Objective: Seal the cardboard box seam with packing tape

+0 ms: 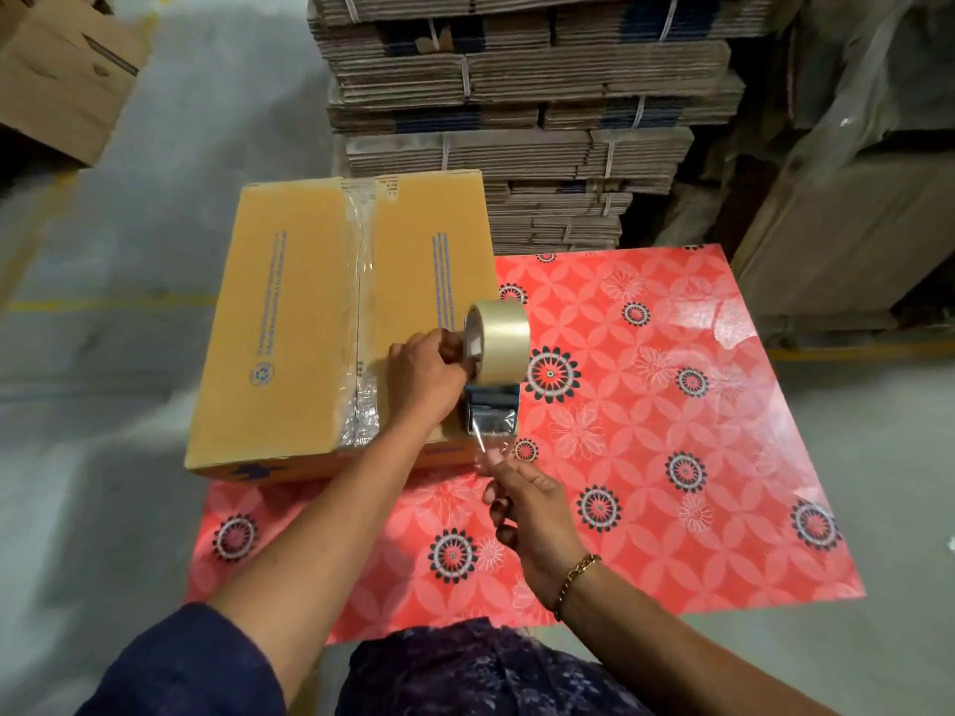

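A closed cardboard box (305, 323) lies on the left part of a red floral mat (646, 431). Clear tape runs along its centre seam (362, 281), crinkled at the near end. My left hand (424, 379) grips the handle of a tape dispenser (493, 405) that carries a roll of clear packing tape (498, 341), held over the box's near right corner. My right hand (532, 514), just below the dispenser, pinches the free end of the tape (486, 452) between its fingers. A short strip stretches from the dispenser's blade to those fingers.
Tall bundles of flattened cardboard (517, 111) stand right behind the mat. More boxes sit at the upper left (57, 74), and wrapped cartons (852, 214) at the right. Grey concrete floor (103, 457) surrounds the mat.
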### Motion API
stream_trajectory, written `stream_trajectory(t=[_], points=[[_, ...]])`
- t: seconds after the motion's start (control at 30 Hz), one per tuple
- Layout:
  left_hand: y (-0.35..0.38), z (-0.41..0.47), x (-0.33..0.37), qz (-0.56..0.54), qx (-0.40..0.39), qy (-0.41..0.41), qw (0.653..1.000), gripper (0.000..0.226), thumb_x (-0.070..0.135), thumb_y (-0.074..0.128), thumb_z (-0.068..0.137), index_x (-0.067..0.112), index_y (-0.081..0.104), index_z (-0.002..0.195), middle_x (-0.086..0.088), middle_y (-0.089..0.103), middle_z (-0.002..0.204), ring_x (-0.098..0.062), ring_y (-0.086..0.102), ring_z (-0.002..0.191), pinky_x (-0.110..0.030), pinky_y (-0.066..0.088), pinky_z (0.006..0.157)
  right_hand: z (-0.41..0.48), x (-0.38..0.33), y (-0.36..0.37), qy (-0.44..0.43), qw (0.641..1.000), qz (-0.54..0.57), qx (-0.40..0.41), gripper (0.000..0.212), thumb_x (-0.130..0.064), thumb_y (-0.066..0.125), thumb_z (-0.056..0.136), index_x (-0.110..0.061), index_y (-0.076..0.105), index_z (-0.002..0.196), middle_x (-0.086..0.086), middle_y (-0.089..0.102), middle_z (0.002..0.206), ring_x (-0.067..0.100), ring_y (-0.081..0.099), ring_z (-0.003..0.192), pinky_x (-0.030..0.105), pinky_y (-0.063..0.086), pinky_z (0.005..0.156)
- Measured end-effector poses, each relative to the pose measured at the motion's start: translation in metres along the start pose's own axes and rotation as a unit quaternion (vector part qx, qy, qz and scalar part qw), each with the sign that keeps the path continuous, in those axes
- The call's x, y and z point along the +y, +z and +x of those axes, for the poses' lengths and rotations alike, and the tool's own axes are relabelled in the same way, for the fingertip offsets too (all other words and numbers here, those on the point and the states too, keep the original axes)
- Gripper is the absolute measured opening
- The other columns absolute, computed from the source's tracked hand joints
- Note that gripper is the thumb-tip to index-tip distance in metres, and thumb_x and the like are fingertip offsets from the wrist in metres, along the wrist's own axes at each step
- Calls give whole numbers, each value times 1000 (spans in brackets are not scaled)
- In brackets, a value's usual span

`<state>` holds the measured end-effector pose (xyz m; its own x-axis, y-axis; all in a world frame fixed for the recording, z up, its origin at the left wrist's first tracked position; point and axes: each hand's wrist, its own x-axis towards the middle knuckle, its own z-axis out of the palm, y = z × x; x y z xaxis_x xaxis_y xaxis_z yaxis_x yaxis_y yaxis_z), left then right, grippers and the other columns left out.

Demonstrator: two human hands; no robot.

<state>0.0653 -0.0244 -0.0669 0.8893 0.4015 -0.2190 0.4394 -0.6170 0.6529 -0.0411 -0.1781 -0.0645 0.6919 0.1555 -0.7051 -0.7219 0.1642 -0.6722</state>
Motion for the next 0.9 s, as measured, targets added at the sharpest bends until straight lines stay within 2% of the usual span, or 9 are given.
stream_trajectory(t=[0.03, 0.1, 0.23, 0.33, 0.4, 0.5, 0.63, 0.8, 0.9], points=[[1, 3, -4, 59, 13, 29, 998, 20, 27, 68, 84, 25, 69, 104, -7, 65, 110, -33, 54, 105, -37, 41, 83, 0, 2, 1, 2, 1000, 0, 1, 20, -33, 69, 93, -15, 75, 87, -2, 59, 60, 8, 42, 47, 20, 27, 43], [0, 6, -11, 93, 30, 40, 994, 29, 31, 68, 83, 23, 66, 111, -10, 61, 119, -35, 49, 114, -40, 36, 92, 1, 5, 1, 5, 1000, 4, 5, 21, -34, 69, 93, -15, 73, 85, -2, 58, 60, 8, 42, 47, 20, 27, 43], [4, 7, -21, 108, 49, 66, 991, 35, 39, 70, 81, 19, 63, 110, -11, 58, 116, -34, 47, 116, -42, 32, 91, 1, 6, 1, 4, 1000, 13, 2, 23, -36, 70, 92, -15, 66, 83, 0, 59, 62, 9, 42, 48, 22, 28, 46], [3, -5, -30, 34, 99, 100, 989, 23, 25, 70, 85, 12, 64, 103, -12, 63, 108, -37, 55, 105, -40, 36, 83, -1, 7, 1, -6, 1000, 18, -1, 25, -35, 67, 94, -10, 67, 94, 0, 60, 62, 10, 43, 49, 22, 30, 47], [-3, -26, -39, -51, 115, 144, 981, 17, 16, 69, 85, 10, 65, 101, -9, 64, 103, -31, 60, 96, -38, 46, 81, -2, 6, 0, -16, 1000, 14, -1, 25, -34, 64, 96, -10, 69, 91, -1, 59, 62, 10, 44, 50, 22, 32, 47], [-13, -69, -52, -26, 46, 249, 967, 22, 16, 70, 84, 14, 65, 106, -1, 61, 107, -19, 61, 96, -30, 51, 85, -2, 6, -1, -25, 1000, 8, 0, 25, -33, 63, 97, -14, 71, 83, 0, 58, 62, 10, 44, 49, 21, 32, 46], [-8, -97, -60, 77, 8, 348, 934, 28, 12, 74, 83, 14, 66, 110, -3, 58, 109, -21, 59, 101, -32, 51, 87, 0, 8, 2, -28, 1000, -1, 2, 26, -35, 63, 98, -15, 71, 81, 0, 55, 61, 10, 44, 48, 23, 31, 47], [0, -100, -55, 50, 23, 356, 933, 6, 15, 69, 91, 14, 71, 96, 0, 61, 96, -19, 59, 90, -36, 52, 77, -1, 10, 1, -31, 999, -4, -1, 31, -41, 62, 97, -12, 68, 86, 1, 54, 61, 13, 43, 50, 25, 31, 48], [2, -99, -54, 19, 22, 333, 943, 9, 16, 65, 91, 13, 72, 94, 0, 62, 94, -18, 60, 89, -35, 52, 76, -1, 11, -3, -5, 999, -9, -47, 45, -63, 58, 90, -19, 66, 86, -1, 57, 64, 13, 48, 52, 26, 32, 50]])
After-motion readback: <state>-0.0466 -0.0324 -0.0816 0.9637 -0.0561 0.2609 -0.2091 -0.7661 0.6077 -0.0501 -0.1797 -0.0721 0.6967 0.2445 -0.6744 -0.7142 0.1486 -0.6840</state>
